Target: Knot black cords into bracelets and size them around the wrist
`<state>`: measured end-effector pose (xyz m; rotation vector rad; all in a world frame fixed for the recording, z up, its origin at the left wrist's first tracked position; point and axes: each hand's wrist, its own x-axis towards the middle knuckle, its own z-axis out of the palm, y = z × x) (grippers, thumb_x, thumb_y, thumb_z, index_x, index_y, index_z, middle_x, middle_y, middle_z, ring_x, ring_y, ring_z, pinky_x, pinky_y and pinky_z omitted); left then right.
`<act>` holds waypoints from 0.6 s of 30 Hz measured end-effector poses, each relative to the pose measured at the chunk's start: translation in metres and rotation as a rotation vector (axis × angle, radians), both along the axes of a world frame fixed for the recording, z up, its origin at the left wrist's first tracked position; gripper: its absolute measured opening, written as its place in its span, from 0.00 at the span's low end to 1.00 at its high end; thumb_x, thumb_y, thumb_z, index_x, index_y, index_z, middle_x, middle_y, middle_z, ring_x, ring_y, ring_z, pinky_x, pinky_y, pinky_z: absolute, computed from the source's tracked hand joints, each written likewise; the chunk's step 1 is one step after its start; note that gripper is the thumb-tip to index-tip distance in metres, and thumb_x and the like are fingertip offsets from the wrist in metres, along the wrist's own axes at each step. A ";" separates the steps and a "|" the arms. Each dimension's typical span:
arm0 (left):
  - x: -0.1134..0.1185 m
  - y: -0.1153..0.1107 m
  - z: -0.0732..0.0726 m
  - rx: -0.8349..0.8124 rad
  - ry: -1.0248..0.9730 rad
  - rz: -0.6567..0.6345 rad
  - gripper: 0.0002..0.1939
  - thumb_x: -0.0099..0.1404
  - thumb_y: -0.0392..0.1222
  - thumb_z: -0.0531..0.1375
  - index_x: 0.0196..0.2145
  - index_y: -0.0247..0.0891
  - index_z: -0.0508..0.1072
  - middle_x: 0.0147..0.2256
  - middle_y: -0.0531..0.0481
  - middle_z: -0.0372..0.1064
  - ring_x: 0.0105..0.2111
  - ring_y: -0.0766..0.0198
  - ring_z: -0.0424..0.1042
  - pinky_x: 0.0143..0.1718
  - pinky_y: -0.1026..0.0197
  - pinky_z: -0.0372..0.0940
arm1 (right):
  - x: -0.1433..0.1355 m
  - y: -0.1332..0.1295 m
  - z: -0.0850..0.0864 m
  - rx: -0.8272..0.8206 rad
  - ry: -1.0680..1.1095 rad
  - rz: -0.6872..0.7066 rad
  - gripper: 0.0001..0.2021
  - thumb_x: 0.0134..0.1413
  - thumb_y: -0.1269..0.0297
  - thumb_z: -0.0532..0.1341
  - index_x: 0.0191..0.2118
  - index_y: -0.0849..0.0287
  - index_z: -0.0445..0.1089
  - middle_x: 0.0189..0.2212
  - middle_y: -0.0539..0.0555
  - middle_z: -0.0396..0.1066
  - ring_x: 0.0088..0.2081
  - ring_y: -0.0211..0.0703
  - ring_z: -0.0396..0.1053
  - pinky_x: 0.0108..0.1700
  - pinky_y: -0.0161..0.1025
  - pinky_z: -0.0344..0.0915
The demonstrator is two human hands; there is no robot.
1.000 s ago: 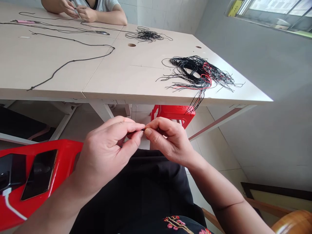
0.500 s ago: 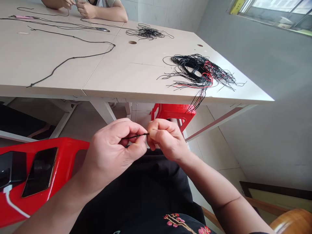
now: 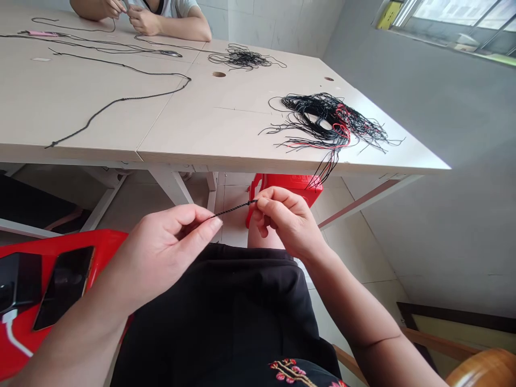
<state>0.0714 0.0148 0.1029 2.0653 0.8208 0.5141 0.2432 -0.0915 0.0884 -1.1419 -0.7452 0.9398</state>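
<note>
A thin black twisted cord (image 3: 234, 209) is stretched between my two hands, in front of the table edge and above my lap. My left hand (image 3: 173, 242) pinches it between thumb and fingers; the rest of the cord on that side is hidden in the palm. Higher and to the right, my right hand (image 3: 284, 217) grips the cord's other end between thumb and forefinger, where a small knot shows just beside the fingertips. Another black knotted cord (image 3: 121, 100) lies in a bent line on the table (image 3: 193, 134).
A bundle of black and red cords (image 3: 318, 121) hangs partly over the table edge. Behind it sits a loose black tangle (image 3: 244, 57). Another person's hands (image 3: 141, 20) work at the far side. Red stools (image 3: 107, 242) stand left and under the table; a phone (image 3: 64, 285) lies on the left one.
My hands have moved apart, the left one leftward and the right one up and right. A longer stretch of cord now shows taut between them.
</note>
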 end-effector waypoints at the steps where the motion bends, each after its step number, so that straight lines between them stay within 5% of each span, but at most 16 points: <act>1: -0.003 0.004 0.000 -0.040 -0.006 -0.017 0.11 0.57 0.51 0.62 0.25 0.43 0.75 0.20 0.54 0.66 0.19 0.67 0.64 0.17 0.66 0.58 | 0.002 0.000 0.000 0.009 -0.016 -0.009 0.07 0.51 0.63 0.60 0.26 0.60 0.67 0.18 0.46 0.65 0.19 0.30 0.60 0.20 0.29 0.60; 9: 0.004 -0.001 0.017 -0.735 -0.676 0.022 0.27 0.57 0.51 0.63 0.09 0.37 0.61 0.35 0.46 0.74 0.34 0.58 0.73 0.29 0.59 0.72 | 0.000 0.001 -0.003 0.003 0.043 0.054 0.07 0.49 0.70 0.55 0.22 0.60 0.64 0.20 0.47 0.66 0.20 0.31 0.61 0.21 0.29 0.60; 13: 0.015 -0.009 0.022 -1.075 -0.985 -0.035 0.26 0.67 0.45 0.53 0.12 0.38 0.63 0.21 0.52 0.69 0.27 0.65 0.72 0.22 0.65 0.69 | -0.008 0.003 -0.001 0.102 0.278 0.241 0.08 0.45 0.71 0.55 0.19 0.60 0.62 0.17 0.48 0.63 0.19 0.33 0.59 0.18 0.30 0.56; 18: 0.024 -0.014 0.022 -1.276 -1.026 0.061 0.26 0.71 0.44 0.45 0.16 0.36 0.60 0.15 0.54 0.56 0.19 0.71 0.62 0.20 0.67 0.66 | -0.021 0.002 0.010 0.239 0.716 0.292 0.10 0.40 0.71 0.56 0.14 0.60 0.56 0.14 0.47 0.52 0.18 0.31 0.48 0.16 0.27 0.43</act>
